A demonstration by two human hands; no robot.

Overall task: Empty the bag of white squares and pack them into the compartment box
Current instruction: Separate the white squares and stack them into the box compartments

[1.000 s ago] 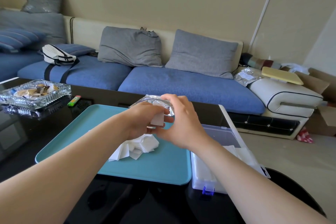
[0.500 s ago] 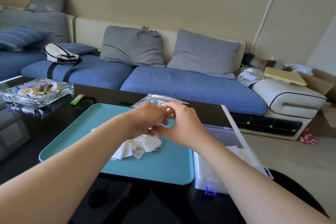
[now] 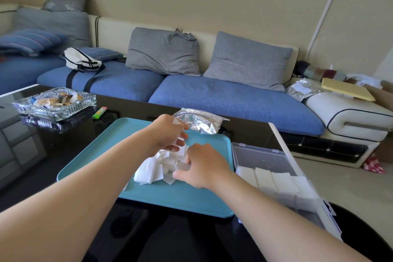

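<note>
While the crinkled silver foil bag (image 3: 200, 122) lies, apparently emptied, at the far edge of the teal plastic tray (image 3: 85, 159), loose white squares (image 3: 152, 169) sit piled there. Left hand (image 3: 168, 134) pinches several. Right hand (image 3: 205, 165) rests curled on the pile, grip unclear. The clear plastic compartment box (image 3: 259, 154) alongside looks partly filled.

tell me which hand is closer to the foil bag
Left. The left hand, pinching a white square, is just left of the foil bag; the right hand is nearer the person, on the pile of white squares.
</note>
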